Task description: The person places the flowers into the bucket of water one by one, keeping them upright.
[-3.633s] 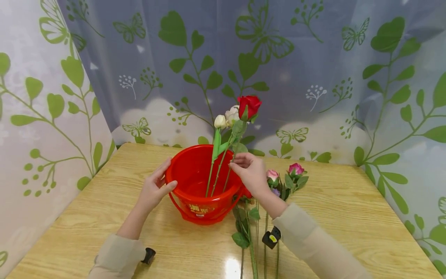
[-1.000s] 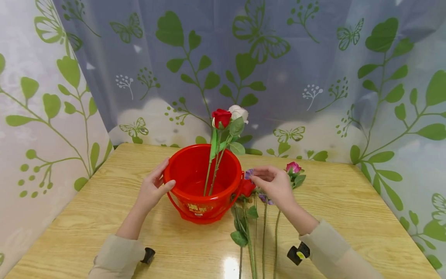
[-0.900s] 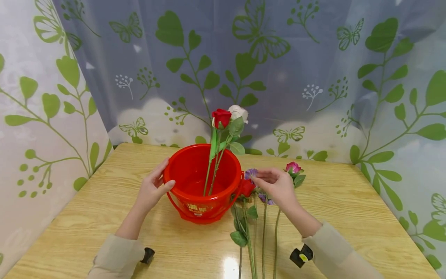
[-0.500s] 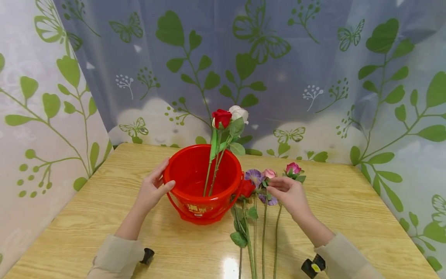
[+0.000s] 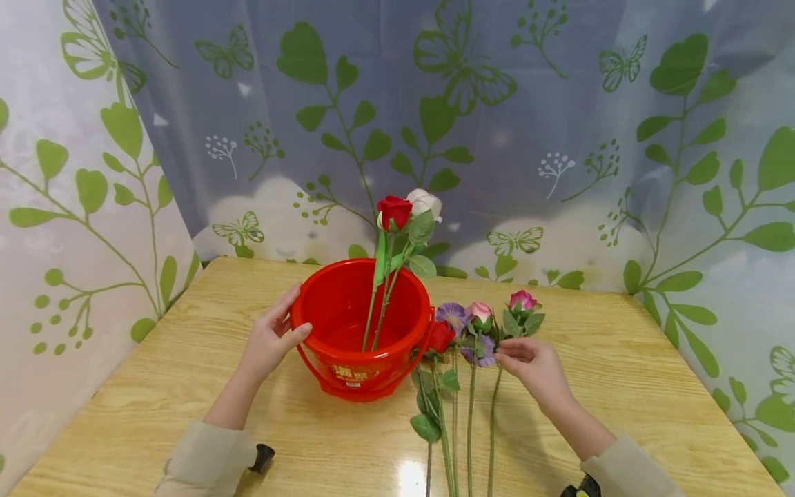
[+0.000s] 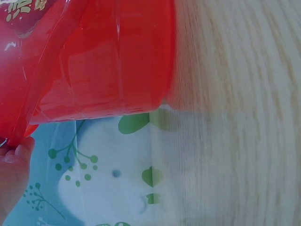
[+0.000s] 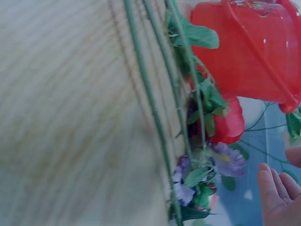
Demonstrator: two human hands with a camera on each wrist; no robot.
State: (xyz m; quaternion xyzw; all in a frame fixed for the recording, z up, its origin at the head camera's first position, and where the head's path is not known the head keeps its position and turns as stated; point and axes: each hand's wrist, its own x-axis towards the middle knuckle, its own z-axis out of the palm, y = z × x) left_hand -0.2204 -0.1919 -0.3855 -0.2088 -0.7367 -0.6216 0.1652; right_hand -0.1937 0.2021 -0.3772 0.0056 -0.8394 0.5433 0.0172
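Your left hand (image 5: 269,343) grips red bucket (image 5: 348,356) by rim, thumb nearly closed toward fingers; red rose (image 5: 395,212) stands inside, right of grip. Your right hand (image 5: 539,369), loosely parted, holds nothing; purple flower (image 5: 477,352) just left of fingertips.

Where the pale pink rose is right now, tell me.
In the head view, the pale pink rose lies on the table to the right of the red bucket, between a purple flower on its left and the magenta rose on its right.

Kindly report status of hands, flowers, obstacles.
Left hand holding red bucket. Right hand beside purple flower, apparently empty. One red rose in bucket. Possible hindrance: crowded blooms.
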